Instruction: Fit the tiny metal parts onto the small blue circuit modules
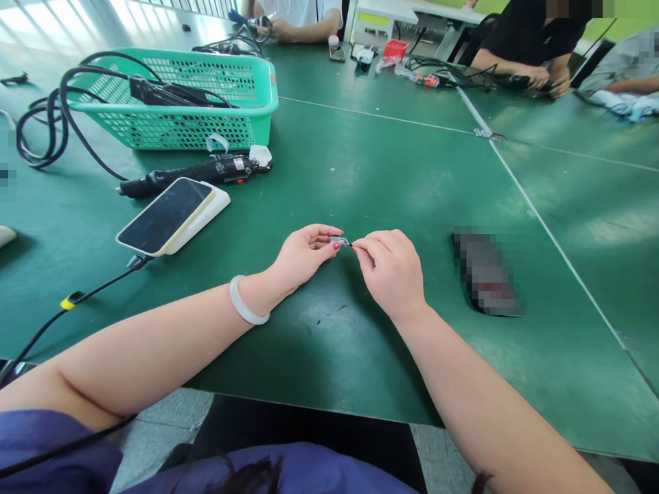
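Observation:
My left hand is closed, its thumb and fingers pinching a small grey, partly clear piece. The piece is too small for me to tell its kind. From the right, my right hand pinches with thumb and forefinger at a tiny dark tip on the end of that piece. Both hands are just above the green tabletop, close together, near the middle of the view. On my left wrist is a pale bangle.
A green plastic basket with black cables stands at the back left. Before it lie a black electric screwdriver and a phone on a white stand. To the right lies a dark blurred object. Other people sit across the table.

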Available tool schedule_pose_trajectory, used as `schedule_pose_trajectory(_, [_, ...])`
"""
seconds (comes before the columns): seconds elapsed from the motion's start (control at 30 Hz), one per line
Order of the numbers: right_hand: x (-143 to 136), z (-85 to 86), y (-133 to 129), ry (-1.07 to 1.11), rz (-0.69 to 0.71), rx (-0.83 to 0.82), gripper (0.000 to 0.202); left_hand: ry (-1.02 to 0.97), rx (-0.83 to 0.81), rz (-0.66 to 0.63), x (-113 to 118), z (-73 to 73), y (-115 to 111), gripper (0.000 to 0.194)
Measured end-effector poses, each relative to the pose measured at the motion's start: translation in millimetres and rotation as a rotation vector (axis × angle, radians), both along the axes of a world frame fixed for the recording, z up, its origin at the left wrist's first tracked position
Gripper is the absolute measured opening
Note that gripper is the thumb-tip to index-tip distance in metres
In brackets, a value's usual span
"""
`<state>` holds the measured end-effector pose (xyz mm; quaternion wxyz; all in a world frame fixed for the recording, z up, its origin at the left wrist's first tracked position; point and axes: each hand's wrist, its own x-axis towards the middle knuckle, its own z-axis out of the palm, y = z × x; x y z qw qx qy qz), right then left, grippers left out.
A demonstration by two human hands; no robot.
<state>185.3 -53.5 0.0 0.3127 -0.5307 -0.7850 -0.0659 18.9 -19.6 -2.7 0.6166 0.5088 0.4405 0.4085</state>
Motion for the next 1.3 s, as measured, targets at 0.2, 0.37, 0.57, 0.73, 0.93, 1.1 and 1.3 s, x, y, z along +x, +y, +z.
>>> schedule_pose_trajectory(0.2, [-2.9, 2.3, -2.1, -0.219, 0.012, 0.028, 0.031, 0.063, 0.046, -0.003, -0.4, 1.3, -0.4, 0.027])
schedule_pose_trajectory(0.37, [-3.9, 1.6, -3.7, -0.232, 0.014, 0.036, 0.031, 0.075, 0.040, -0.014, -0.7, 2.8, -1.7, 0.025])
schedule_pose_trajectory(0.57, [0.2, -2.1, -0.5, 0.056, 0.027, 0.008, 0.027, -0.168, -0.098, -0.038, -0.2, 1.3, -0.5, 0.023])
schedule_pose_trajectory(0.73, [21.8, 2.9, 1.2, 0.190, -0.104, -0.214, 0.019, -0.192, -0.146, -0.013, -0.8, -1.3, 1.9, 0.019])
schedule_pose_trajectory(0.93, [29.5, -2.3, 0.2, 0.098, -0.149, -0.519, 0.010, -0.173, -0.155, -0.008, -0.1, -0.7, 2.3, 0.017])
schedule_pose_trajectory(1.1, [25.8, -8.1, 3.6, 0.077, 0.014, -0.447, 0.019, -0.158, -0.155, -0.014, 1.0, 0.9, 1.5, 0.022])
schedule_pose_trajectory(1.3, [29.2, -7.5, 4.3, 0.037, -0.046, -0.412, 0.011, -0.074, -0.128, -0.044, 1.7, 2.4, 0.3, 0.023])
